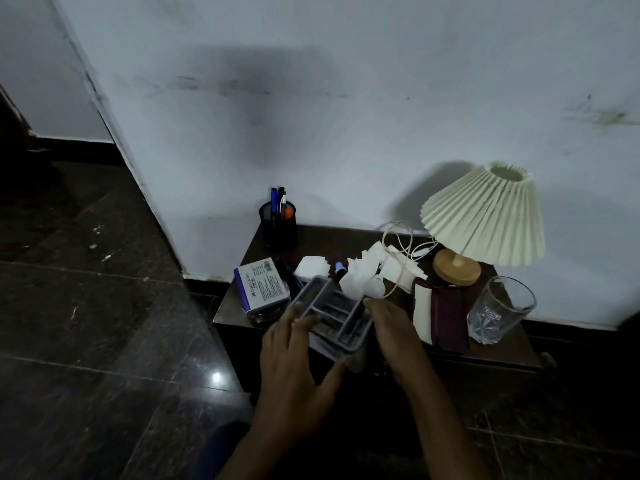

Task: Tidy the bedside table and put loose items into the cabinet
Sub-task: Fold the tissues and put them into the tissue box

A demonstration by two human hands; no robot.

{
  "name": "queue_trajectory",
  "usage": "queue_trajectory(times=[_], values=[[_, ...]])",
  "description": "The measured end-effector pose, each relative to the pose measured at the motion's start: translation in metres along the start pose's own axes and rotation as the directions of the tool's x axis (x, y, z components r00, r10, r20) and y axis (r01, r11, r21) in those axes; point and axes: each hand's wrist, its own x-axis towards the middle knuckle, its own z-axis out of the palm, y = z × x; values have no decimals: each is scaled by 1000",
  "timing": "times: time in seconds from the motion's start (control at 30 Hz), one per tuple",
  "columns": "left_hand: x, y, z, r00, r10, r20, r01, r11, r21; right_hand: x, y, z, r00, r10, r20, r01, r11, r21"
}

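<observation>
Grey plastic, moulded into open compartments, the organiser tray [332,318] sits tilted at the front edge of the bedside table [322,239], between both hands. It looks light, stiff and smooth-sided, so it probably carries best by its two long walls and kept level. The left hand [294,362] lies against its left side, fingers spread and nearly straight, thumb at the near corner. The right hand [391,327] lies along the right wall; whether its fingers curl round the rim I cannot tell.

Just beside the tray on the left is a white and purple box [261,284]. Behind it lie crumpled tissues [360,275] with a white cable [398,244] looping over them. To the right are a maroon wallet [446,317] and a drinking glass [498,310], which is fragile and near the edge. A pleated lamp [485,216] and a mesh pen holder [278,221] stand at the back.
</observation>
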Motion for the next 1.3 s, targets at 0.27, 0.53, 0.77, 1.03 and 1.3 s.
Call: queue_trajectory(times=[0.27,0.53,0.77,1.03,1.3], values=[[28,-33,16,992,97,76,-106,987,118,34,-10,-5,987,-159,34,161,931,-327],[26,-32,31,991,134,-24,-129,980,155,86,-71,-13,947,-307,97,273,604,-749],[28,-26,48,993,75,-94,-55,979,197,134,-84,26,990,-53,132,142,357,-923],[36,-29,58,986,105,-131,-82,982,168,153,-92,-3,964,-249,91,228,607,-761],[39,-26,51,999,28,-40,-34,988,-149,120,-95,-60,943,-331,-41,314,923,-222]])
